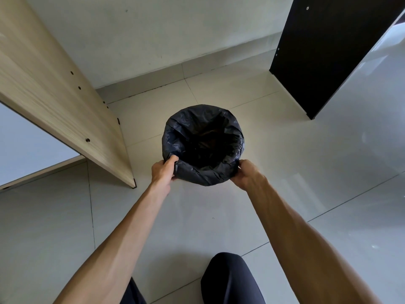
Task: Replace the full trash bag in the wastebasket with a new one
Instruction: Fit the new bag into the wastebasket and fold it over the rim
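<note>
A round wastebasket (202,144) stands on the pale tiled floor (285,172), between a light wooden panel (65,102) on the left and a black panel (324,51) on the right, not far from the wall. A black trash bag (197,174) lines it, its top folded outward over the rim all the way round so that the basket's own sides are hidden. The plastic is glossy and heavily creased. Inside, the hollow is dark; something brownish shows low down, but what it is cannot be made out. The left hand (163,172) pinches the folded edge of the bag at the near left of the rim, and the right hand (246,174) grips the same fold at the near right. A dark-clothed knee (230,279) shows at the bottom.
</note>
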A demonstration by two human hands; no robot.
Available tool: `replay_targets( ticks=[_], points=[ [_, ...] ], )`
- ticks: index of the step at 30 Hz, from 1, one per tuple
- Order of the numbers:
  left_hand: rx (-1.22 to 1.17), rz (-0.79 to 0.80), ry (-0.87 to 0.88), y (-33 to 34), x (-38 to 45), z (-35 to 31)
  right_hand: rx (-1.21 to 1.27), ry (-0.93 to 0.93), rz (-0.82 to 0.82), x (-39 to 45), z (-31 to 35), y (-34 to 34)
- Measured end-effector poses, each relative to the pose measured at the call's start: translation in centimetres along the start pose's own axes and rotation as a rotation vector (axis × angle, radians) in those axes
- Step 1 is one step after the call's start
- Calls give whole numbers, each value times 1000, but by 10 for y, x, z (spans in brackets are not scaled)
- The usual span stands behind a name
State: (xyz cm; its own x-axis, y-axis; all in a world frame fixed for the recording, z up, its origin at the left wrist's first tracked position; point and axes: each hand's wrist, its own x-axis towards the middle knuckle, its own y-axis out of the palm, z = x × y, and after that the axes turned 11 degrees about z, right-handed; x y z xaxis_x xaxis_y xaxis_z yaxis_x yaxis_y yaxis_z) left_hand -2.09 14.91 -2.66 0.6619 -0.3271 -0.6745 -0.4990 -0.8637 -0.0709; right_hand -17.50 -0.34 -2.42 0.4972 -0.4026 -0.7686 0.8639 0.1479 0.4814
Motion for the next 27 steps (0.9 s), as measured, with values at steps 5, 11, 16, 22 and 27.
replay_targets(
  ticks=[5, 11, 16, 22, 27],
  points=[
    [278, -31, 131, -15, 10, -20, -646, -321, -302, 11, 40, 15],
    [413, -30, 213, -2, 61, -69, -1137, -365, -148, 54, 67, 54],
    [518, -166, 231, 7, 62, -62, -1103, -403, -146, 77, 47, 61],
    [558, -253, 250, -5, 58, -52, -1046, -561, -86, 64, 39, 64],
    [330, -321, 236, -16, 62, -47, -1275, -441, -156, 34, 14, 55]
  ],
)
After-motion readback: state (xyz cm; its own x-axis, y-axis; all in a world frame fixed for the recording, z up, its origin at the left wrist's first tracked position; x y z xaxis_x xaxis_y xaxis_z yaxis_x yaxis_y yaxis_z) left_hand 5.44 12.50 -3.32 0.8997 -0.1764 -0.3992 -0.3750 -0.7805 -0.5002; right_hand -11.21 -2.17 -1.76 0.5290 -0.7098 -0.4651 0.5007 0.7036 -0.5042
